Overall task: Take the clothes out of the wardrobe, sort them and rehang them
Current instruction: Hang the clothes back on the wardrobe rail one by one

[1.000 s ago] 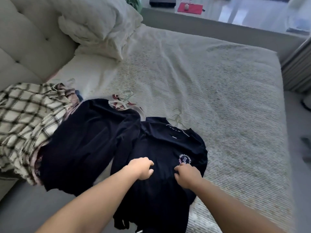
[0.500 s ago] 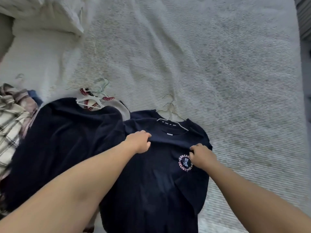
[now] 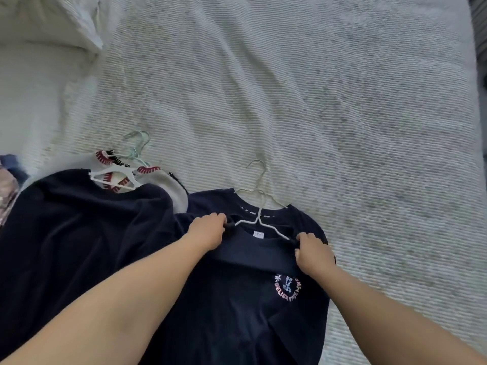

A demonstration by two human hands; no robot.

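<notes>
— What sits nearest?

— Two bare forearms reach in from six o'clock over a navy T-shirt point(image 3: 237, 306) lying flat on the bed point(image 3: 342, 106), with a round pink and blue print on its chest at about four o'clock.

— And the hands?

— The left hand point(image 3: 208, 230) is curled closed, pinching the shirt's shoulder at the left end of a white hanger point(image 3: 259, 222). The right hand point(image 3: 313, 252) is likewise clenched on the fabric at the hanger's right end. The hanger's neck rises between them toward twelve o'clock, across the collar.

— Anything beside it?

— At nine o'clock a second dark garment point(image 3: 79, 233) lies touching the shirt's left sleeve. Just beyond it, at eleven o'clock, a white top with red stitching point(image 3: 123, 177) lies on white hangers, hooks pointing away.

— Farther out?

— Ribbed pale bedding fills the far side, and a white pillow point(image 3: 52, 19) lies at ten o'clock.
</notes>
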